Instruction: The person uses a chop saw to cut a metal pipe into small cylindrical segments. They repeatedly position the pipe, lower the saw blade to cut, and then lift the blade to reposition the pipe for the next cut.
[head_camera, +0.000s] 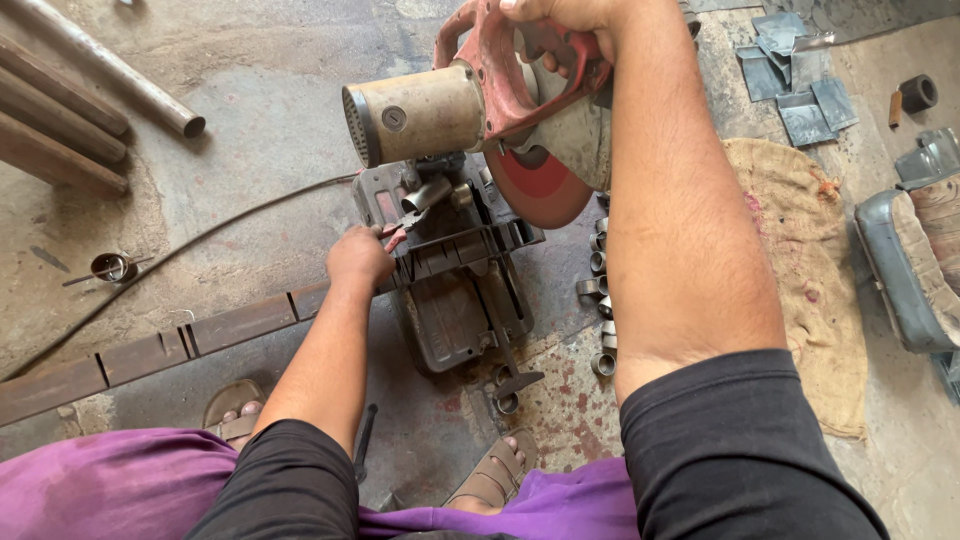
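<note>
Fingers (350, 262) of the left hand (358, 256) are curled shut around red-handled pliers (402, 232) at the vise of a chop saw (455, 270), which stands on the concrete floor (270, 110) between the person's sandalled feet, a long flat steel bar (150, 350) running off to the left. Farther up, the right hand (560, 15) wraps closed on the saw's red handle (505, 75), holding the red cutting disc (538, 190) raised above the base, with short cut metal rings (600, 300) lying just beside the base and burlap sacking (810, 270) to the right.
</note>
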